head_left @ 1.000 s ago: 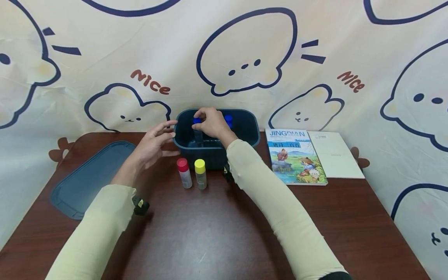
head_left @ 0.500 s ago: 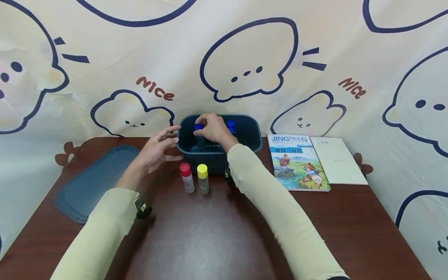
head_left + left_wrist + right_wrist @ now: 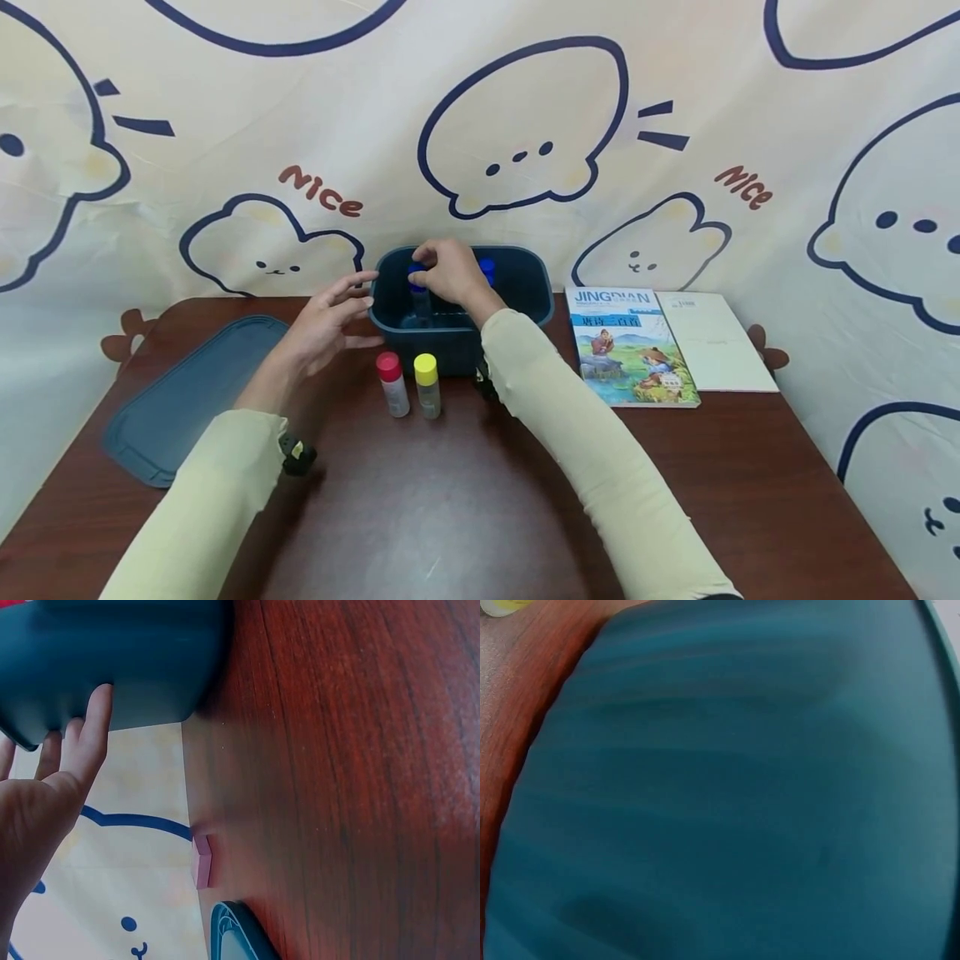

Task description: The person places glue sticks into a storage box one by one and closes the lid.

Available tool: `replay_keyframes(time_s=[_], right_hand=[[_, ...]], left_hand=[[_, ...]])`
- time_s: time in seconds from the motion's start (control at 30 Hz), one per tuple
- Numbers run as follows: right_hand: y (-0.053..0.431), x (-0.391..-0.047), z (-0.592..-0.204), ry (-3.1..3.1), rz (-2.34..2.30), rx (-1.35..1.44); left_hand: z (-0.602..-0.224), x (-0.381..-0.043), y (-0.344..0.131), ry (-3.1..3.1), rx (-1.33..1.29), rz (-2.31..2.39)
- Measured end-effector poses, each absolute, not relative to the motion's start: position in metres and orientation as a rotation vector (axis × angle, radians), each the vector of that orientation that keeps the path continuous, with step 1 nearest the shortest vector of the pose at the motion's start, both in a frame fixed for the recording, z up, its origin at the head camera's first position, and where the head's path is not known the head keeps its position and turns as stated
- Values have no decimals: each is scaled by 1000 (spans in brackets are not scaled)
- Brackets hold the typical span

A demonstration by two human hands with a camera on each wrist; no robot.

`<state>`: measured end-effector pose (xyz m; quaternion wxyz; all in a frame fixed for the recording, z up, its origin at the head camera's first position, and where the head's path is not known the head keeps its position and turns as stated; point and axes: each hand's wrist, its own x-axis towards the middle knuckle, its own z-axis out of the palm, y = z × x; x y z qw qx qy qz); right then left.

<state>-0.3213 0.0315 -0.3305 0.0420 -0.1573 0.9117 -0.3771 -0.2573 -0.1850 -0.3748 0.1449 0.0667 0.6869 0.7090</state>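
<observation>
A dark teal plastic bin [image 3: 461, 354] stands against the back of the table. Inside its left part my right hand [image 3: 456, 275] pinches the blue cap of a clear bottle [image 3: 422, 310], which is upright. Another blue cap [image 3: 487, 268] shows in the bin just past that hand. My left hand [image 3: 322, 329] is at the bin's left end, fingers straight; in the left wrist view its fingertips lie against the outer wall [image 3: 150, 682]. In front of the bin, a red-capped bottle [image 3: 394, 387] and a yellow-capped bottle [image 3: 427, 387] stand side by side.
A flat teal lid [image 3: 191, 408] lies at the table's left. To the right of the bin are a colourful book [image 3: 633, 350] and a plain white one [image 3: 716, 342]. Behind everything hangs a cloth printed with cartoon figures [image 3: 525, 117]. Beyond the table's edge, a small pink block [image 3: 201, 861] shows.
The head view has shifted slightly. Both hands keep their places at the bin, and the right hand still pinches the blue-capped bottle.
</observation>
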Motion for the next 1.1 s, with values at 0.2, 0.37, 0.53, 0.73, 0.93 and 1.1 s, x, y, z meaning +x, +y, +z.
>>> replay_keyframes(time_s=[0.2, 0.37, 0.53, 0.73, 0.93, 1.1], right_hand=[[34, -316, -323, 2775, -1211, -492], [40, -310, -320, 2752, -1238, -505], [44, -304, -317, 2748, -1249, -526], [50, -297, -317, 2746, -1289, -574], [52, -288, -314, 2711, -1336, -587], [53, -280, -311, 2666, -1387, -658]], left_hand=[[-373, -256, -186, 1974, 191, 2054], [-373, -257, -185, 1996, 175, 2040], [-373, -257, -184, 2019, 161, 2031], [-375, -258, -183, 2022, 155, 2031], [-377, -260, -183, 2036, 135, 2032], [-376, -260, -182, 2038, 112, 2026]])
